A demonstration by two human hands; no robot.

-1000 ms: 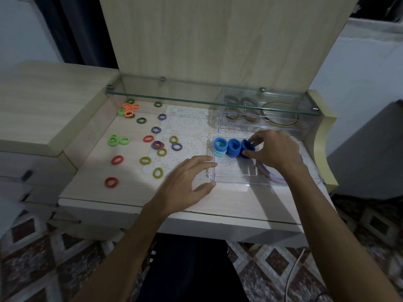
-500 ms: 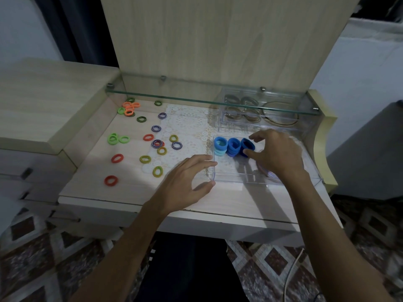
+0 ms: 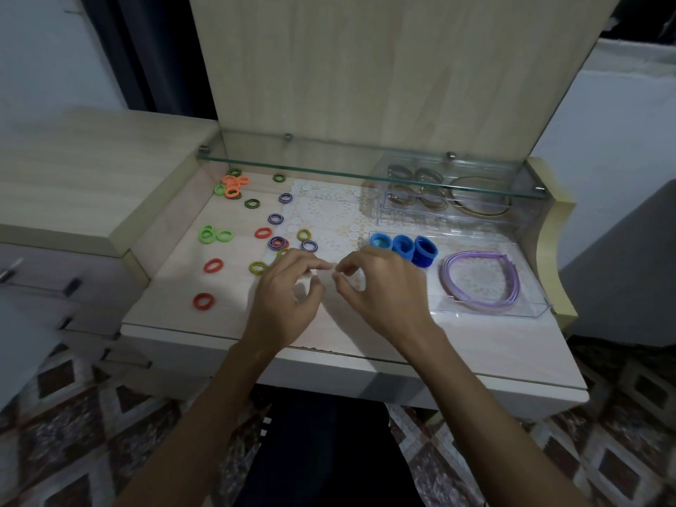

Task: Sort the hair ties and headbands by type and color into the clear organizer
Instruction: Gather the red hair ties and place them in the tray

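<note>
Hands (image 3: 289,298) (image 3: 380,287) fingertip to fingertip beside organizer (image 3: 526,309)

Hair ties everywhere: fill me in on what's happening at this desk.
A person is sorting hair ties into a clear tray. Blue ties stand in a row at its back left, with purple headbands beside them. Both hands, left and right, hover near the tray's left edge, fingertips close together. Loose ties lie unsorted on the left.

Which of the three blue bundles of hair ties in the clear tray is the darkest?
The rightmost bundle, a deep navy, nearest the purple headbands. The middle bundle is mid blue, and the leftmost bundle is the palest sky blue.
</note>
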